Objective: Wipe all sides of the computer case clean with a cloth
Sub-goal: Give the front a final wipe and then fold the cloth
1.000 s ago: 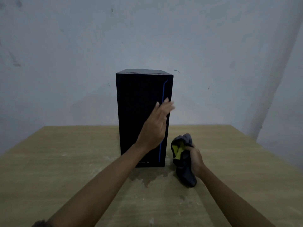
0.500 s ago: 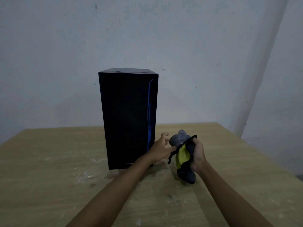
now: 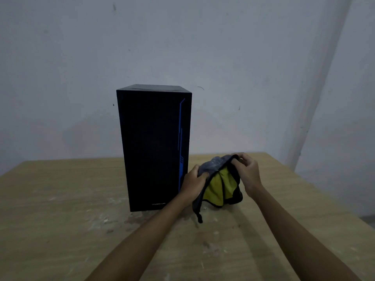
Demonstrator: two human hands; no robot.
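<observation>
The computer case [image 3: 154,149] stands upright near the table's [image 3: 60,199] far edge. Just right of it, the left hand [image 3: 193,185] and the right hand [image 3: 248,173] pinch the cloth [image 3: 218,185] with curled fingers, spreading it. Earlier only the right hand held it, bunched.

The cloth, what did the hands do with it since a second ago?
The left hand came off the front of the computer case, dropped down to the right and took hold of the cloth. Both hands now grip it and spread it open, showing its yellow side. The right hand kept its hold all along. The case still stands upright on the table.
</observation>
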